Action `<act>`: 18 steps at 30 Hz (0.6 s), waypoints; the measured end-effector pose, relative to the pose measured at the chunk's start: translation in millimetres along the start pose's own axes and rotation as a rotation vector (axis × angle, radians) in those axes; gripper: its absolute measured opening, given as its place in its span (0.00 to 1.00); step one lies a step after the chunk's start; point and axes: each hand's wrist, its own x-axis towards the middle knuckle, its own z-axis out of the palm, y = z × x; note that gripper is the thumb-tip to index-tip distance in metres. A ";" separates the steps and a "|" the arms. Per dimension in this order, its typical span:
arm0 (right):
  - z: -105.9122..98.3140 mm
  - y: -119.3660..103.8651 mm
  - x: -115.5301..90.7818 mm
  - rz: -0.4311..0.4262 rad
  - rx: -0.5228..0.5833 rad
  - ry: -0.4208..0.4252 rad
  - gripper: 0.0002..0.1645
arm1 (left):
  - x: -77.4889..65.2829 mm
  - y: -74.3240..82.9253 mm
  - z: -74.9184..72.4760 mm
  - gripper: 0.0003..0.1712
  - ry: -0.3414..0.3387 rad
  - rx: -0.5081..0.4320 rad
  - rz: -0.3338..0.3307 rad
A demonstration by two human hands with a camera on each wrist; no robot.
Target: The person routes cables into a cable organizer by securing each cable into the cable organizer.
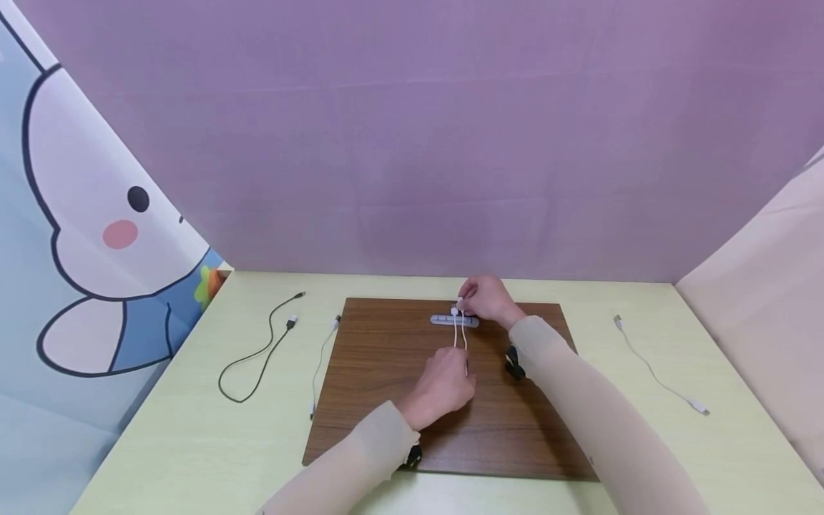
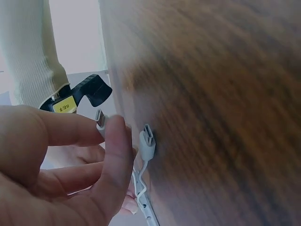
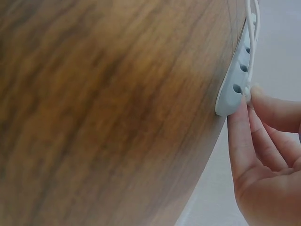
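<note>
My left hand is over the wooden board and pinches the small plug of a white cable between thumb and finger. My right hand is at the board's far edge, its thumb and fingertips pinching the same cable's other end beside the grey cable holder. In the right wrist view, that grip is close to the end slot of the holder. A second white cable crosses the holder; its plug lies near my left fingers. Whether either cord sits inside a slot is unclear.
The brown wooden board lies on a pale yellow table. Left of it are a black cable and a short white cable. Another white cable lies to the right. A purple backdrop stands behind.
</note>
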 end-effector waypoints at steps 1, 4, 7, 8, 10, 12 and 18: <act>0.0 -0.3 0.0 0.000 -0.003 0.001 0.08 | 0.0 0.1 0.0 0.09 -0.002 -0.002 0.000; 0.0 -0.6 0.7 -0.002 -0.014 0.009 0.08 | 0.1 0.3 -0.3 0.09 -0.006 -0.002 0.000; 0.3 -1.3 1.4 -0.003 -0.016 0.015 0.08 | -0.2 1.1 -0.8 0.08 -0.007 -0.002 -0.004; 0.5 -1.7 1.3 -0.002 -0.019 0.017 0.07 | -0.3 1.6 -1.0 0.08 -0.009 -0.002 -0.009; 0.5 -2.5 1.2 -0.002 -0.027 0.018 0.07 | -0.4 3.0 -1.2 0.08 -0.014 -0.008 -0.021; 0.3 -3.7 0.7 -0.002 -0.043 0.025 0.07 | -0.3 4.5 -1.1 0.07 -0.026 -0.019 -0.036; -0.9 -6.9 -3.2 0.006 -0.071 0.045 0.07 | -0.2 8.1 -1.4 0.05 -0.041 -0.027 -0.050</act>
